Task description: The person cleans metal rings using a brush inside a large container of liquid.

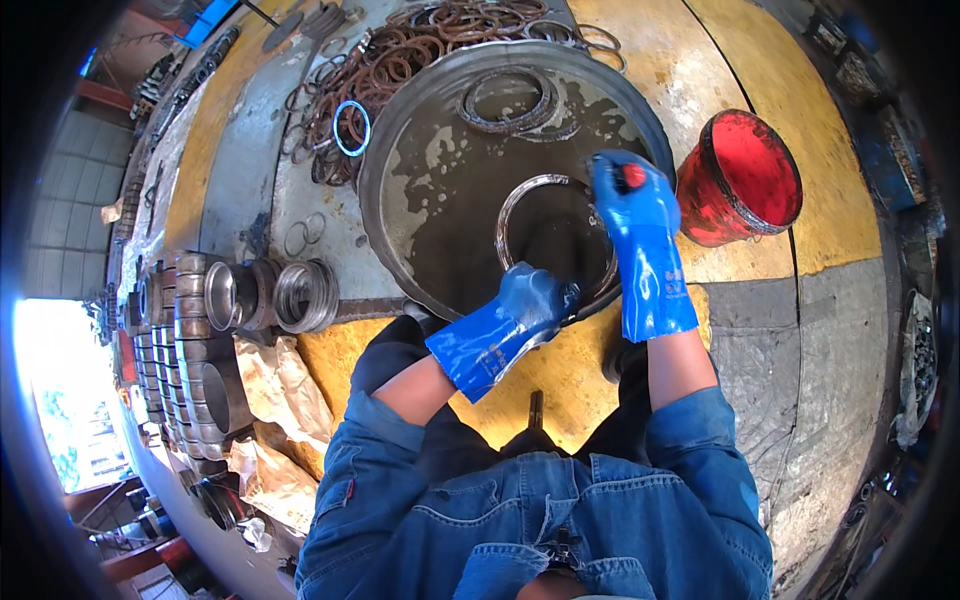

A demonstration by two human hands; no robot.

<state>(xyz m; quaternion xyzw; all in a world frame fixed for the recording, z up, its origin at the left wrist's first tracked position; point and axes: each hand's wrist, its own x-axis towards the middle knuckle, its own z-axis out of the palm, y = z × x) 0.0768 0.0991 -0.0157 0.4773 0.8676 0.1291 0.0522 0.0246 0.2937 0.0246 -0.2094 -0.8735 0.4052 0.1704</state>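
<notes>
Both hands wear wet blue rubber gloves over a wide round metal basin [372, 215] of murky grey-brown liquid. Closed at the near rim, my left hand [532, 300] grips the lower edge of a large metal ring [506, 222], which is tilted over the liquid. My right hand [637, 195] makes a fist above the ring's right side; a small round red end [634, 176] shows in it, and the rest of that object is hidden. More large rings [508, 102] lie partly in the liquid at the basin's far side.
Rusty rings [420, 45] are heaped behind the basin, with one bright blue-white ring [351, 128] beside it. A red bucket [745, 175] stands right. Stacked metal cylinders [190, 340], shiny rings [307, 296] and crumpled brown paper [285, 385] are at left.
</notes>
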